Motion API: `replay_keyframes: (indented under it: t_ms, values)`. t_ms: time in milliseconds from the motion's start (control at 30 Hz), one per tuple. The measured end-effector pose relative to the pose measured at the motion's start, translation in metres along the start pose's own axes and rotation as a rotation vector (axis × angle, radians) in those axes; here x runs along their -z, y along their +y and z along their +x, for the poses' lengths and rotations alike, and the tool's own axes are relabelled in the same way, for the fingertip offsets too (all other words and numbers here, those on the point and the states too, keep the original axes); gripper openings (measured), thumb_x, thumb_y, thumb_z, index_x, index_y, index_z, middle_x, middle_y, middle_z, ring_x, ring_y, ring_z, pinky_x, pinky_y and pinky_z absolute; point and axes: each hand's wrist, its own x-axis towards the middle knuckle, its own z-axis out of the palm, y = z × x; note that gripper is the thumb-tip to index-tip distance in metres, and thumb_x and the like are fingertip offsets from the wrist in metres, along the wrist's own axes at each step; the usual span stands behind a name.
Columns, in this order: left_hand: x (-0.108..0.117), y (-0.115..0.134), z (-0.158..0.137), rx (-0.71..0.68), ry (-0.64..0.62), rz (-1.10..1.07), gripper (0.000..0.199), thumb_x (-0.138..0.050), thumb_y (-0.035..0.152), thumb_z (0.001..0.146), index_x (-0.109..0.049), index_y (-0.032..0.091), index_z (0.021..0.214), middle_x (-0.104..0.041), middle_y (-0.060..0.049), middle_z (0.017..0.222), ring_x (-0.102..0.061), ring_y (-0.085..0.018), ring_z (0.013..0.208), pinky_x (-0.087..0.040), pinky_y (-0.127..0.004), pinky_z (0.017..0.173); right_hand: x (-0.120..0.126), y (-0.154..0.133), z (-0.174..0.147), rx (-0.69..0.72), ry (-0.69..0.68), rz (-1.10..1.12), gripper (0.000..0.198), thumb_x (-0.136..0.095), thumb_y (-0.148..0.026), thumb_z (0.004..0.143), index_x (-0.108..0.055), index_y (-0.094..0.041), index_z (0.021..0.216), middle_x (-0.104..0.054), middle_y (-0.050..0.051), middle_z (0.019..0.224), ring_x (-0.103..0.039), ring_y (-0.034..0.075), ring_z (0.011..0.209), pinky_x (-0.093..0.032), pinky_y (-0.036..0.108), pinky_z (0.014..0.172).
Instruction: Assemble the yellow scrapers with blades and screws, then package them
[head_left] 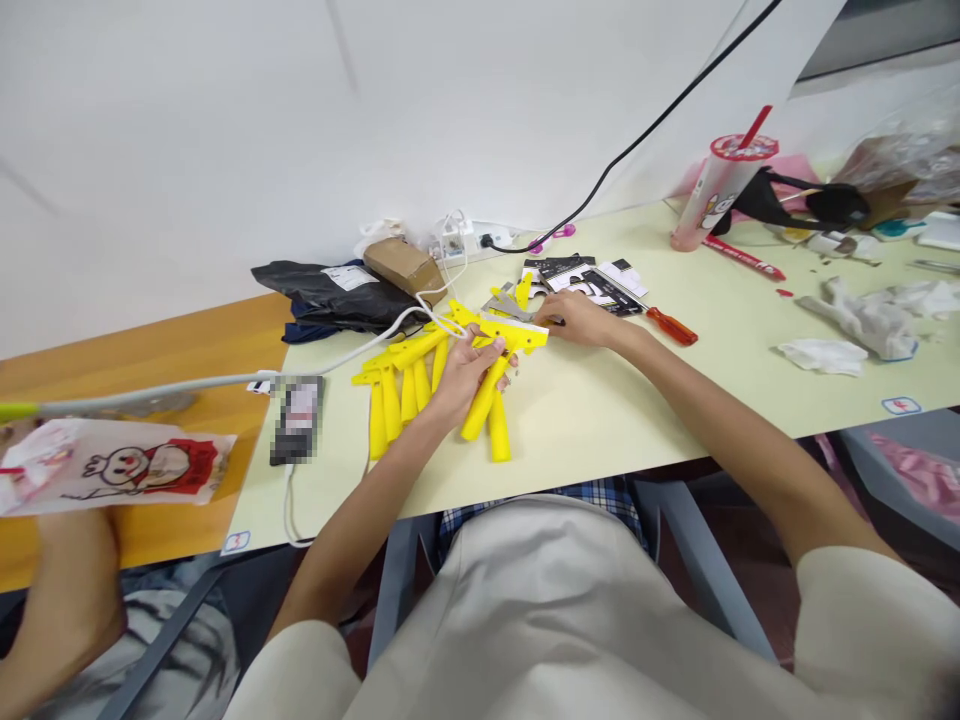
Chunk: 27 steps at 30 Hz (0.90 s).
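Observation:
My left hand [466, 378] is closed around a yellow plastic scraper [482, 405], its wide head pointing right and its handle slanting down toward me. Just right of that head, my right hand [579, 318] has its fingers bent together over the table. Whatever is in those fingertips is too small to name. Grey metal pieces [511, 308] lie behind the scraper's head. Several more yellow scrapers [386, 405] are piled to the left of and beneath my left hand, with one handle [499, 430] sticking out toward me.
Black-and-white cards [592, 285] and a red-handled screwdriver [671, 325] lie beyond my right hand. A white cable [360, 347] crosses over the pile. Left are a black bag [337, 300] and a co-worker's arm [79, 580]. A drink cup [720, 195] and crumpled gloves [862, 320] are right.

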Motion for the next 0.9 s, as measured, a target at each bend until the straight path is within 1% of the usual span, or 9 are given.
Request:
replay_keyframes:
  t_ms: [133, 333, 400, 500, 600, 800, 900]
  values:
    - [0.001, -0.007, -0.006, 0.083, 0.019, -0.094, 0.063, -0.104, 0.039, 0.078, -0.051, 0.026, 0.11, -0.072, 0.001, 0.105, -0.075, -0.014, 0.083, -0.048, -0.018, 0.05, -0.012, 0.002, -0.001, -0.016, 0.047, -0.04, 0.025, -0.064, -0.028, 0.104, -0.088, -0.023, 0.107, -0.083, 0.013, 0.116, -0.069, 0.033, 0.105, -0.043, 0.047, 0.095]
    - [0.0, -0.015, -0.009, 0.131, 0.012, -0.154, 0.055, -0.102, 0.035, 0.082, -0.055, 0.024, 0.107, -0.072, -0.001, 0.111, -0.074, -0.013, 0.084, -0.049, -0.018, 0.051, -0.025, 0.001, -0.008, -0.028, 0.099, -0.099, 0.031, -0.059, -0.031, 0.11, -0.088, -0.021, 0.106, -0.081, 0.014, 0.117, -0.064, 0.034, 0.11, -0.037, 0.05, 0.094]
    - [0.0, -0.016, -0.009, 0.124, 0.021, -0.182, 0.053, -0.102, 0.033, 0.082, -0.055, 0.024, 0.104, -0.071, -0.001, 0.11, -0.074, -0.012, 0.084, -0.049, -0.018, 0.051, -0.029, 0.002, -0.009, -0.031, 0.116, -0.107, 0.03, -0.06, -0.032, 0.11, -0.088, -0.022, 0.11, -0.08, 0.013, 0.118, -0.063, 0.034, 0.11, -0.037, 0.049, 0.094]
    - [0.001, -0.016, -0.008, 0.105, 0.026, -0.22, 0.051, -0.102, 0.03, 0.082, -0.056, 0.024, 0.103, -0.07, 0.0, 0.108, -0.073, -0.012, 0.084, -0.049, -0.018, 0.052, -0.034, 0.002, -0.01, -0.036, 0.131, -0.119, 0.028, -0.061, -0.028, 0.107, -0.088, -0.023, 0.115, -0.08, 0.014, 0.12, -0.062, 0.036, 0.111, -0.036, 0.049, 0.093]
    - [0.005, -0.017, -0.007, 0.091, 0.034, -0.223, 0.05, -0.102, 0.03, 0.082, -0.056, 0.024, 0.104, -0.07, 0.0, 0.107, -0.073, -0.012, 0.085, -0.05, -0.018, 0.054, -0.036, -0.001, -0.009, -0.04, 0.133, -0.14, 0.028, -0.06, -0.026, 0.106, -0.087, -0.021, 0.113, -0.08, 0.014, 0.119, -0.062, 0.036, 0.112, -0.037, 0.049, 0.093]
    - [0.007, -0.019, -0.006, 0.061, 0.018, -0.215, 0.048, -0.1, 0.031, 0.084, -0.059, 0.025, 0.106, -0.071, 0.0, 0.109, -0.073, -0.012, 0.086, -0.05, -0.018, 0.053, -0.034, -0.01, -0.01, -0.064, 0.147, -0.175, 0.033, -0.05, -0.025, 0.11, -0.082, -0.02, 0.113, -0.077, 0.018, 0.118, -0.058, 0.036, 0.11, -0.038, 0.05, 0.095]
    - [0.007, -0.019, -0.006, 0.054, 0.024, -0.225, 0.048, -0.1, 0.031, 0.083, -0.058, 0.024, 0.105, -0.069, 0.001, 0.108, -0.074, -0.012, 0.087, -0.05, -0.018, 0.053, -0.033, -0.008, -0.011, -0.059, 0.137, -0.154, 0.031, -0.053, -0.029, 0.11, -0.081, -0.019, 0.114, -0.077, 0.018, 0.119, -0.057, 0.036, 0.109, -0.038, 0.05, 0.095]
